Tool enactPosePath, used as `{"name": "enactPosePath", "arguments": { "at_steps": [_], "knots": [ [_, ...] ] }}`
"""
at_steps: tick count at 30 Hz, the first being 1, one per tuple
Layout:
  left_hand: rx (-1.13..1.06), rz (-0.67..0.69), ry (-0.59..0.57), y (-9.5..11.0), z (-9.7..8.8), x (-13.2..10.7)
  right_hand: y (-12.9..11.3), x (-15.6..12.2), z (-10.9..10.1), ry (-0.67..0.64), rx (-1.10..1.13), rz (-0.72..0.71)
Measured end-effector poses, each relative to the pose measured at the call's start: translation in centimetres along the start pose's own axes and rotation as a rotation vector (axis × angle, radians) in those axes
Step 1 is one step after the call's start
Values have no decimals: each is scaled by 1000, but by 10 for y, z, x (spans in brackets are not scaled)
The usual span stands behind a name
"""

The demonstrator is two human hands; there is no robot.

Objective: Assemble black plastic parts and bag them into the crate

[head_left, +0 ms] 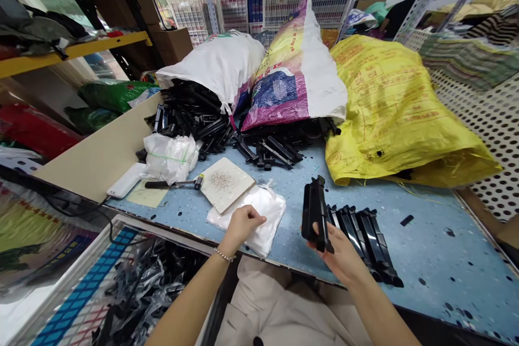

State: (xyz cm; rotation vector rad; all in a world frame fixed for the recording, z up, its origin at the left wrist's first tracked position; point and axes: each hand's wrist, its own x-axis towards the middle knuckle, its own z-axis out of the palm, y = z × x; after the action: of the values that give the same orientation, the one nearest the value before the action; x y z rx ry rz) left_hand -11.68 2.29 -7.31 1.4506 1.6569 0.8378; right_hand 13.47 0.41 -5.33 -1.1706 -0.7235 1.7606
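Note:
My right hand (338, 251) is wrapped around the lower end of some long black plastic parts (315, 211), held upright above the table. Beside it on the right, several similar black parts (367, 243) lie side by side in a row. My left hand (245, 224) is over a stack of thin white plastic bags (270, 213), thumb and fingertips pinched together. Whether a bag edge is between those fingertips is hidden. Partly on the stack rests a square pale board (225, 184) covered with tiny specks.
Behind are a white sack (219, 62), a printed sack (292, 70) and a yellow sack (385, 102), with loose black parts (211, 130) spilling out. A screwdriver-like tool (174, 184) and a bundle of bags (172, 157) lie left. Below stands a crate of wrapped parts (150, 281).

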Motion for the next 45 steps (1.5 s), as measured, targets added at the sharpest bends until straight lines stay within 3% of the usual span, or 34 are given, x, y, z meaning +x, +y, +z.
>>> {"name": "enactPosePath", "arguments": {
  "at_steps": [5,9,17,19,21,23,25,27,31,35,37,42,45],
  "knots": [
    [-229,-55,-25,-4,-4,0,5,21,41,-99,352,66],
    [-320,-67,15,-7,1,1,7,37,70,-185,504,108],
    [-258,7,38,-1,-4,-1,15,50,77,-166,421,58],
    [-123,93,65,8,-13,-5,21,56,79,-108,372,34],
    [165,245,93,18,-24,-9,25,59,81,-63,348,16],
    [503,383,68,26,-33,-11,25,55,79,-51,350,9],
    [704,413,6,28,-38,-8,22,42,71,-59,347,28],
    [733,393,-23,25,-39,-4,19,22,58,-118,352,120],
    [423,372,-54,17,-38,2,29,-11,35,-323,440,463],
    [252,328,-132,25,-33,-17,50,-6,37,-412,575,710],
    [254,380,-169,34,-25,-36,56,2,45,-379,551,660],
    [202,519,-339,49,-7,-76,44,-1,63,-201,116,105],
    [151,519,-305,48,-13,-87,38,-11,63,-276,74,108]
  ]
}}
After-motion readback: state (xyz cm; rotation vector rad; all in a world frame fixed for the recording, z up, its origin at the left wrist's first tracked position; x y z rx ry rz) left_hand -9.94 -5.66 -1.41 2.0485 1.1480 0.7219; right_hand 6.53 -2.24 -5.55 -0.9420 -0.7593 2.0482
